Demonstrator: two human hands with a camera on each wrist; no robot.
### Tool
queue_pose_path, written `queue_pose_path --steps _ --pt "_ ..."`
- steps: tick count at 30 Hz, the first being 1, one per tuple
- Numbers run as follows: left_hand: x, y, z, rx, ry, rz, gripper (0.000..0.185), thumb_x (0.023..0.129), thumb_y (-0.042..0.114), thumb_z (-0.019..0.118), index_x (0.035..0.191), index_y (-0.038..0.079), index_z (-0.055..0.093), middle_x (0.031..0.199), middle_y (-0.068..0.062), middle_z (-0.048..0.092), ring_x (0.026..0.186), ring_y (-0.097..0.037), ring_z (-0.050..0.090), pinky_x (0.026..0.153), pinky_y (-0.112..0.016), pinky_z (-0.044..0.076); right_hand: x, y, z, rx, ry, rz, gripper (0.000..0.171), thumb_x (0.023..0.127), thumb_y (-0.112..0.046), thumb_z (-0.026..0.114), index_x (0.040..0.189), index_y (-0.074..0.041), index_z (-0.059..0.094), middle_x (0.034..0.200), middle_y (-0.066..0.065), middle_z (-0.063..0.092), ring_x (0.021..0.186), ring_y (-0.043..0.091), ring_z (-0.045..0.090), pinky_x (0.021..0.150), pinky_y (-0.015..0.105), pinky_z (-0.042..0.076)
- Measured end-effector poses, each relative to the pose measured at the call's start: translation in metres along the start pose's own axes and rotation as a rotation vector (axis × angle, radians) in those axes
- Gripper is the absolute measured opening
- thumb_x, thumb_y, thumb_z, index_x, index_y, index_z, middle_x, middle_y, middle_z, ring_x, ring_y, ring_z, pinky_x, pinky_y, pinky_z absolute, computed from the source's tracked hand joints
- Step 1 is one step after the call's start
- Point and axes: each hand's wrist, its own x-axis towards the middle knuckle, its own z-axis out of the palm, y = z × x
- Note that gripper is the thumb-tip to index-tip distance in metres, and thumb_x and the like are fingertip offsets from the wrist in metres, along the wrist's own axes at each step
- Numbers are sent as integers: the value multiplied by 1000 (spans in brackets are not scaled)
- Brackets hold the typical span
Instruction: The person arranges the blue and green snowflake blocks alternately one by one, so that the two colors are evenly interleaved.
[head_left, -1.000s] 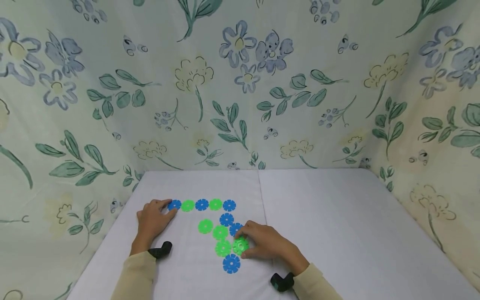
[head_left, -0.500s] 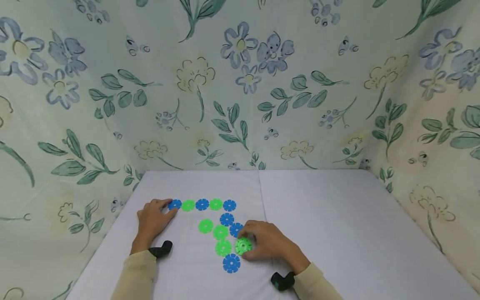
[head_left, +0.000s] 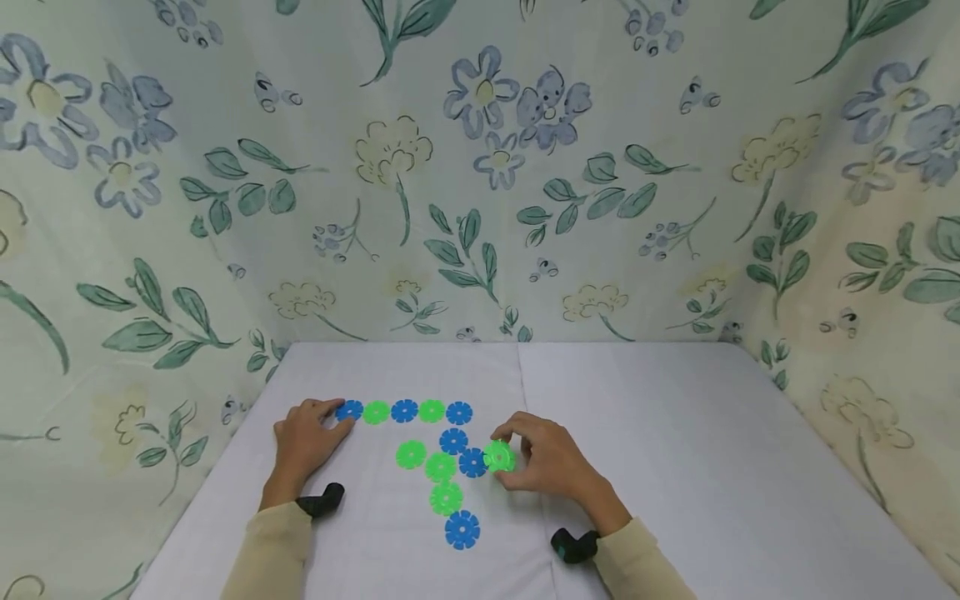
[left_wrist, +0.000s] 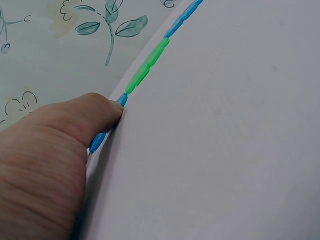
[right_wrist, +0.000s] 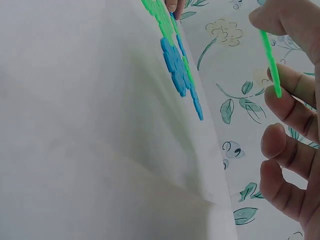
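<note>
My right hand (head_left: 553, 458) pinches a green notched snowflake disc (head_left: 498, 457) between thumb and fingers. In the right wrist view this green disc (right_wrist: 270, 65) is edge-on, held off the table. My left hand (head_left: 306, 442) holds a blue snowflake disc (head_left: 350, 410) by its edges, at the left end of a row; the left wrist view shows the thumb (left_wrist: 102, 117) against it. Green and blue discs alternate along that row, ending in a blue disc (head_left: 459, 412). Below it lie two blue discs, the lower one (head_left: 472, 462) beside the held green disc.
Several green discs (head_left: 440, 467) form a bent line left of the blue ones, with a blue disc (head_left: 462, 530) at its near end. A white cloth (head_left: 675, 467) covers the table. Flowered fabric (head_left: 465, 208) hangs behind and at both sides.
My right hand has lifted the green disc from near the lowest blue disc and moved it away from me, slightly right. My left hand has stayed in place.
</note>
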Motion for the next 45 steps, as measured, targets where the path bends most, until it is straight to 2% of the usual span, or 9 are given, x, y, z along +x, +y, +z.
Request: queue_pose_path --steps 5,16,24,31,39,45 --pt "-1 -3 3 9 2 13 54 89 47 69 134 17 65 128 -18 62 116 -38 54 83 -52 32 9 3 2 -8 53 -17 44 68 -37 90 106 -30 68 97 -18 62 61 -3 46 54 17 41" --pt "-3 -3 -2 2 11 9 53 89 46 69 133 18 65 126 -18 63 115 -37 54 84 -51 31 45 10 2 -38 147 -8 42 70 -38 87 106 -25 70 98 -10 65 60 -1 45 53 19 40" --pt "-2 -5 -1 9 13 15 53 89 47 69 134 18 65 126 -17 63 115 -37 54 84 -51 31 57 23 11 -18 177 113 39 74 -41 84 108 -27 72 99 -11 65 62 3 48 53 21 41" --pt "-1 -4 -4 11 12 26 53 90 46 70 133 17 65 125 -17 63 114 -37 55 84 -52 32 56 32 25 24 202 221 38 73 -38 85 107 -26 72 99 -9 65 64 5 50 55 22 42" --pt "-2 -2 -4 6 5 12 51 90 44 69 134 17 65 126 -18 63 115 -38 55 85 -54 33 60 38 39 125 163 365 37 78 -40 83 110 -24 72 101 -6 67 74 9 55 66 25 46" --pt "2 -2 -2 8 13 20 52 90 45 69 134 17 65 126 -17 63 114 -37 55 85 -54 33 64 40 41 169 127 420 35 79 -40 83 108 -24 73 101 -5 69 82 13 59 74 31 48"
